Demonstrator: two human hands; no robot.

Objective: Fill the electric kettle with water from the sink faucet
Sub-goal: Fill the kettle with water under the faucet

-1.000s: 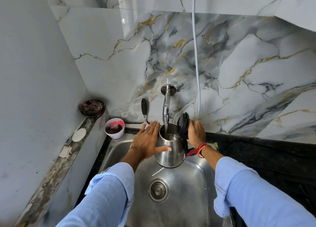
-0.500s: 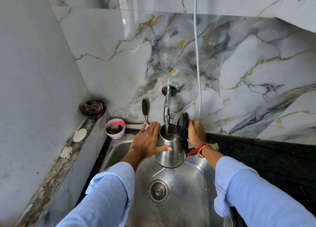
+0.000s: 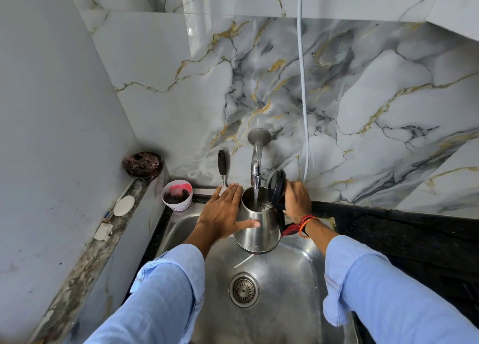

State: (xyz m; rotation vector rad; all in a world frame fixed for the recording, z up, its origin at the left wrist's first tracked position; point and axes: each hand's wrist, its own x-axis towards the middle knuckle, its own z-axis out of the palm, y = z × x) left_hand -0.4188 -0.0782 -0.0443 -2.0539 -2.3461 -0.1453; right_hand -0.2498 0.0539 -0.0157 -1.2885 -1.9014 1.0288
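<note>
Both arms wear light blue shirt sleeves, rolled into thick cuffs below the elbow, with stitched seams showing along the folds. The left sleeve and right sleeve match. Red and orange thread bands circle the right wrist.

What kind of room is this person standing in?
Most likely a small home kitchen. There is a steel sink with a wall faucet running water into an electric kettle, a marble-patterned tiled wall behind, and a dark countertop beside the sink.
</note>
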